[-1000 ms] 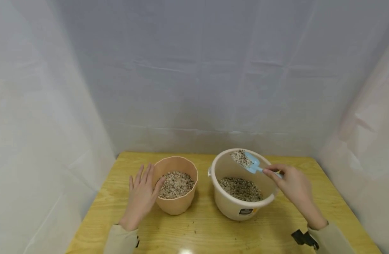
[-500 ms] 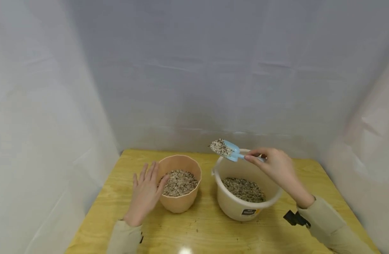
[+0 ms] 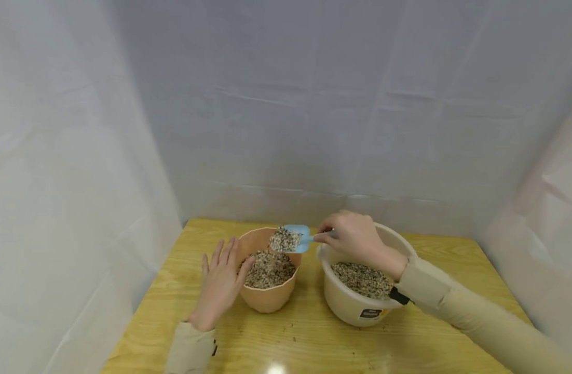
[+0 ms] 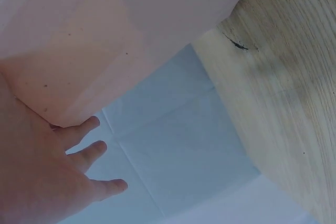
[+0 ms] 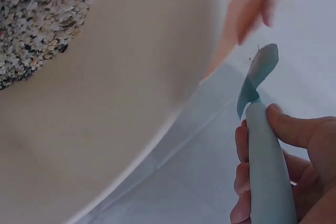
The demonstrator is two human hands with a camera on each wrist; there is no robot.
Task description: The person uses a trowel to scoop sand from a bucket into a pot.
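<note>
A person's right hand (image 3: pixel 356 239) pinches a blue scoop (image 3: pixel 293 239) heaped with gravel above the peach pot (image 3: pixel 267 298), not yet tipped. The flat left hand (image 3: pixel 220 283) steadies the pot, already well filled. More gravel remains in the cream bucket (image 3: pixel 351 306).

Table (image 3: pixel 183 270): pale wood, visible grain, lacquered w/ a glossy glare spot at the near edge; a few dark specks on it. Peach pot (image 3: pixel 267 301): matt plastic, faceted wall, smooth. Cream bucket (image 3: pixel 346 306): smooth plastic, slight sheen, printed label on front. Scoop (image 3: pixel 297 240): light-blue plastic, smooth, semi-gloss handle in right-wrist view. Fill in both containers & on the scoop: coarse gritty granules (image 3: pixel 361 278), mixed beige/dark, rough, dull. Backdrop (image 3: pixel 286 104): white sheet, prob. cloth or thin plastic, matt, creased w/ fold lines. Sleeves (image 3: pixel 454 306): beige knit cloth, soft, matt.
</note>
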